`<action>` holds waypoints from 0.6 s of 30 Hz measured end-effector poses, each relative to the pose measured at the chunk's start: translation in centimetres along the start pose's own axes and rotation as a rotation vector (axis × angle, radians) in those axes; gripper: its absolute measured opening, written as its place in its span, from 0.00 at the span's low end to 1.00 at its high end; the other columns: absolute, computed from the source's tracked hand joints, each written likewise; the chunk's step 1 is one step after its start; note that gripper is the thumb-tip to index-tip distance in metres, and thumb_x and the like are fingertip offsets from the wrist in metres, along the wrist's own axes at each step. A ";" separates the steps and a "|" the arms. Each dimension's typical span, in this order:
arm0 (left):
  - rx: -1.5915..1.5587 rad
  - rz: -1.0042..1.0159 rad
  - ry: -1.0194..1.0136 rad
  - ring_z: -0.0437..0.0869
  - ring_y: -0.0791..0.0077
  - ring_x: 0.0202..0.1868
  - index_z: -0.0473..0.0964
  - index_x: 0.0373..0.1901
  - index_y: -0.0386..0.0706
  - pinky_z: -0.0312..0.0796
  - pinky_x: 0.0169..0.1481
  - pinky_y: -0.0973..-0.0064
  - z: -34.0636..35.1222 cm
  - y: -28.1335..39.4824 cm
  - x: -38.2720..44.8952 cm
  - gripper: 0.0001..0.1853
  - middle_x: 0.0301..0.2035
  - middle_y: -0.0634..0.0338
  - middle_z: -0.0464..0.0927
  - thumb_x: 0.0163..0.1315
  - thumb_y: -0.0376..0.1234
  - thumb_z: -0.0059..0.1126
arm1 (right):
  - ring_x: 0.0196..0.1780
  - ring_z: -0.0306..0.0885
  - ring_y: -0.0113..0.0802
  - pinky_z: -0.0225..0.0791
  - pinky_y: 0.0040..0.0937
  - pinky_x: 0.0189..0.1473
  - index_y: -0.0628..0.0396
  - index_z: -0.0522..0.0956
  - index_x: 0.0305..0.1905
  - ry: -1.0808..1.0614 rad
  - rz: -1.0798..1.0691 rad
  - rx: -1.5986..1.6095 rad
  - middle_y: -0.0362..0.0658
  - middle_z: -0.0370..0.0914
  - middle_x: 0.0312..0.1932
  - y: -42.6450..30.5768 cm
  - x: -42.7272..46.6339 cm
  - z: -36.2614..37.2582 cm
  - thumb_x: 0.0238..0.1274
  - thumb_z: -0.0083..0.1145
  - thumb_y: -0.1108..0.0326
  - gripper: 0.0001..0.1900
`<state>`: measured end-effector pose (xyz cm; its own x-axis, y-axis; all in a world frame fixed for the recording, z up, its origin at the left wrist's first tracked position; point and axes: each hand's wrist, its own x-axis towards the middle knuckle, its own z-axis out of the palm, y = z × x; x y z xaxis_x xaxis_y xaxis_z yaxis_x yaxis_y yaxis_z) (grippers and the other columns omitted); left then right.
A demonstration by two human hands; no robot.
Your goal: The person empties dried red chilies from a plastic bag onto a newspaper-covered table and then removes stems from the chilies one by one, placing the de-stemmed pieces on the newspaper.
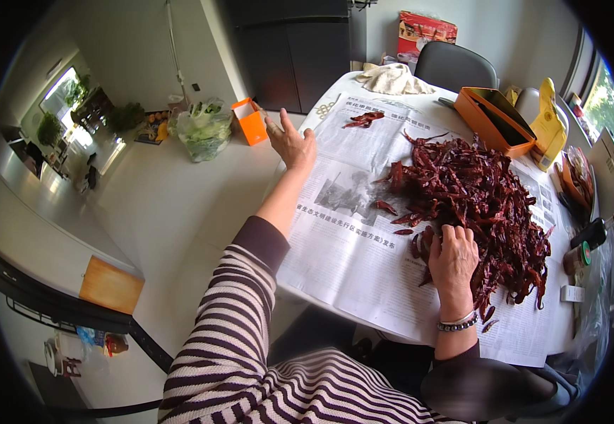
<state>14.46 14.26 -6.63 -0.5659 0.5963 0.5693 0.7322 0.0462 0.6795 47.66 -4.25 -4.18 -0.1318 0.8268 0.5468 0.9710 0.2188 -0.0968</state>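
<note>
A large heap of dried red chili peppers [471, 185] covers the right part of the newspaper [349, 265]. My right hand [454, 257], with bracelets at the wrist, rests against the heap's near left edge. Its fingers curl down among the peppers, and their tips are hidden, so a grip cannot be made out. My left hand [292, 143] reaches out past the table's left edge with fingers apart. Just beyond it, an open orange box [249, 123] stands on the floor. A smaller group of dried chilies [364, 120] lies apart at the newspaper's far end.
Another orange box [495, 121], open and longer, stands at the table's far right beside a yellow package [549, 127]. A cloth [394, 79] lies at the far edge. Along the right side is a green-lidded jar [577, 258]. A plastic bag of green vegetables [203, 130] sits on the floor.
</note>
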 end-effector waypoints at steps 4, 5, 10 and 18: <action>0.166 -0.014 -0.029 0.43 0.42 0.74 0.44 0.74 0.38 0.42 0.75 0.52 -0.4 0.0 -0.3 0.48 0.71 0.34 0.43 0.54 0.37 0.60 | 0.43 0.72 0.44 0.66 0.41 0.43 0.57 0.74 0.33 0.003 -0.015 -0.010 0.46 0.73 0.32 0.0 0.1 -0.1 0.54 0.59 0.67 0.06; 0.190 0.007 -0.030 0.43 0.42 0.74 0.44 0.73 0.37 0.41 0.75 0.51 -0.5 0.1 -0.4 0.48 0.71 0.34 0.43 0.54 0.37 0.61 | 0.43 0.72 0.44 0.66 0.41 0.43 0.57 0.74 0.33 0.003 -0.019 -0.016 0.46 0.73 0.32 0.1 0.0 -0.1 0.55 0.59 0.67 0.06; 0.277 0.144 -0.019 0.44 0.44 0.74 0.47 0.72 0.34 0.43 0.74 0.46 -1.8 0.8 -0.6 0.48 0.70 0.38 0.46 0.52 0.38 0.63 | 0.43 0.71 0.45 0.66 0.41 0.43 0.57 0.75 0.35 0.001 -0.028 0.002 0.46 0.73 0.32 0.0 0.0 -0.2 0.55 0.59 0.67 0.06; 0.323 0.236 -0.054 0.44 0.45 0.73 0.52 0.69 0.35 0.42 0.71 0.37 -2.1 1.3 -0.8 0.44 0.69 0.42 0.48 0.52 0.37 0.63 | 0.43 0.71 0.44 0.66 0.40 0.44 0.57 0.75 0.37 -0.008 -0.029 0.011 0.46 0.73 0.33 0.0 0.0 -0.2 0.56 0.58 0.68 0.07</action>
<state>15.01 12.14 -5.20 -0.3539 0.6614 0.6613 0.9258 0.1474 0.3480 47.74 -4.33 -4.02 -0.1613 0.8243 0.5428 0.9644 0.2483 -0.0905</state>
